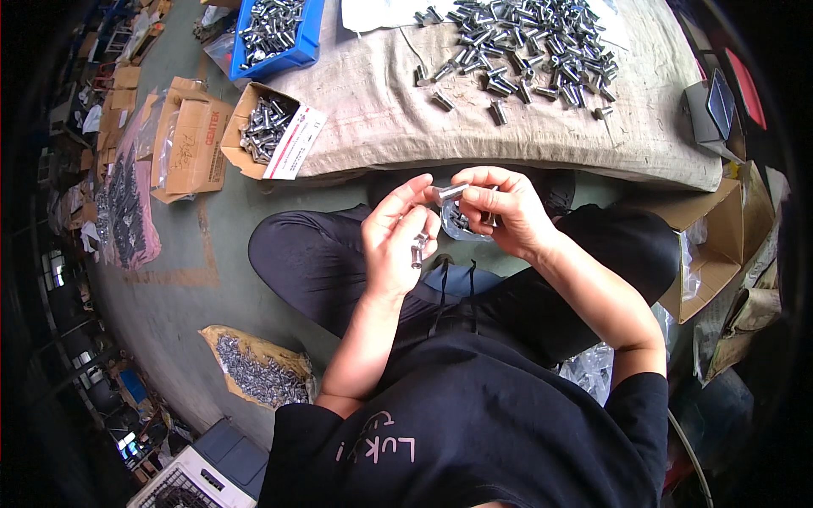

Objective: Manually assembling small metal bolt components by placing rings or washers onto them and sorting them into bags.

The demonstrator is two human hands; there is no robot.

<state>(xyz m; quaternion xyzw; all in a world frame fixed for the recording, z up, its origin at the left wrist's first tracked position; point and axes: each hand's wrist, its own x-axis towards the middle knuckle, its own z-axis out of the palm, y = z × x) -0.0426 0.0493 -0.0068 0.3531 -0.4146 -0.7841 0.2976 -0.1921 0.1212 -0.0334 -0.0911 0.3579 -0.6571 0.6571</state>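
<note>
In front of my lap, both hands meet around a shiny metal bolt (451,193). My right hand (517,213) pinches it between thumb and forefinger, and a second metal piece (490,218) shows under its curled fingers. My left hand (396,237) has its fingertips at the other end of the bolt. Another short metal cylinder (417,254) pokes out of its curled palm. Below the hands sits a clear plastic bag or tub (461,227) with dark metal parts, partly hidden by the right hand. A loose pile of similar bolts (529,51) lies on the cloth-covered table (373,110) beyond.
On the table's left are a blue bin (306,46) and an open carton (241,148), both holding bolts. More cartons (203,144) stand on the left floor. A yellowish sack of small metal parts (254,368) lies lower left. An open box (720,229) stands right.
</note>
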